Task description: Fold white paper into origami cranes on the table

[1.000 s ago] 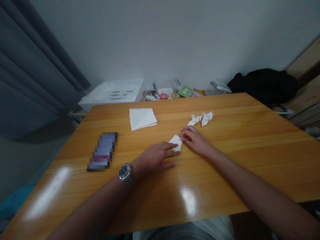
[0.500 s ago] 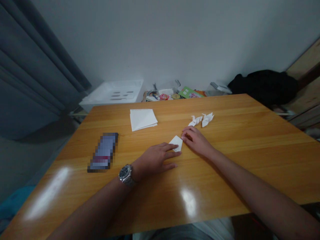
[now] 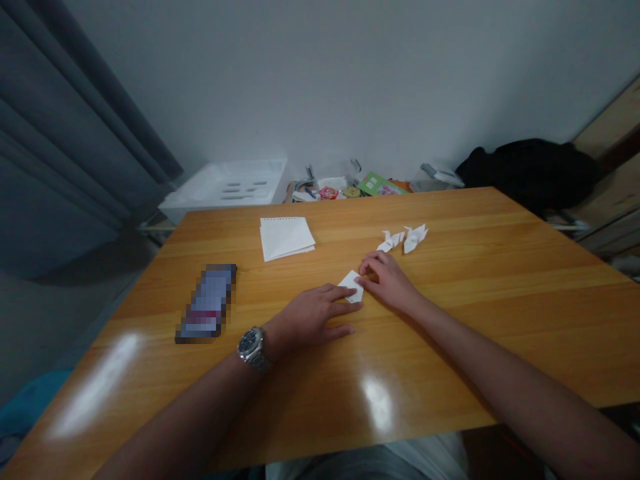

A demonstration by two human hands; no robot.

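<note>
A small folded piece of white paper (image 3: 350, 279) lies flat on the wooden table. My left hand (image 3: 311, 316), with a metal watch (image 3: 254, 347) on its wrist, has its fingers stretched and spread, two of them resting on the paper's lower left part. My right hand (image 3: 387, 281) has its thumb and curled fingers pinched at the paper's right corner. Just beyond that hand are two white paper cranes, a left one (image 3: 391, 241) and a right one (image 3: 415, 238).
Loose lined sheets (image 3: 286, 240) lie at the back left of the table (image 3: 450, 360). A blurred-out phone (image 3: 207, 303) is on the left. Behind the table's far edge are a white tray (image 3: 235, 175), a green booklet (image 3: 380, 185) and a black cloth-like heap (image 3: 530, 170).
My right hand has shifted slightly left, its thumb now over the folded paper's right corner. My left hand stays in place on the paper.
</note>
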